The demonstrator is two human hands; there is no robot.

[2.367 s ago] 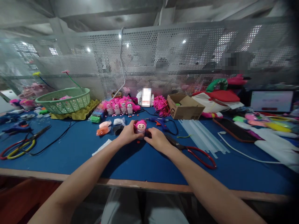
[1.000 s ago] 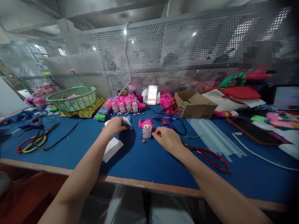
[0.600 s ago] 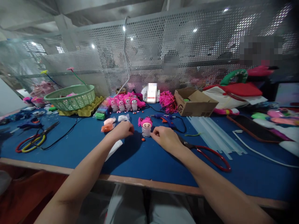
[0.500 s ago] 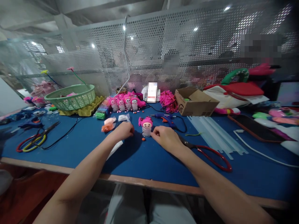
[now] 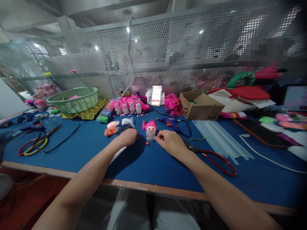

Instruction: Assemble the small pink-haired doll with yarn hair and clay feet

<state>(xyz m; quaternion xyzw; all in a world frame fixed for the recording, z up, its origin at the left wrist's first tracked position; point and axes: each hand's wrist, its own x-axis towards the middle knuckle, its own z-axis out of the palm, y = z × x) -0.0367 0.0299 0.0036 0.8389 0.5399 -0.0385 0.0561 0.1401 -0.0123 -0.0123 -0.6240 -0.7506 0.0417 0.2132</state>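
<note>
A small doll (image 5: 151,130) with bright pink hair, a pale drawn face and a ribbed clear body stands upright between my hands. A tiny orange ball (image 5: 147,143) sits at its foot. My left hand (image 5: 129,137) is closed, left of the doll and apart from it; anything in its fingers is hidden. Just beyond it lies a dark packet (image 5: 125,127), partly covered. My right hand (image 5: 169,142) is curled with thumb and finger together at the doll's right side; whether it touches the doll or holds something small, I cannot tell. Red-handled scissors (image 5: 219,161) lie by my right forearm.
Orange (image 5: 111,131) and white packets (image 5: 127,121) lie left of centre. Behind stand several pink-haired dolls (image 5: 131,107), pink yarn (image 5: 173,104) and a cardboard box (image 5: 202,108). A blue glue gun (image 5: 171,123), translucent strips (image 5: 219,137), a green basket (image 5: 72,102) and yellow-red scissors (image 5: 38,142) surround the area.
My left hand has come slightly down toward me, uncovering the dark packet behind it. My right hand and the doll look nearly unmoved.
</note>
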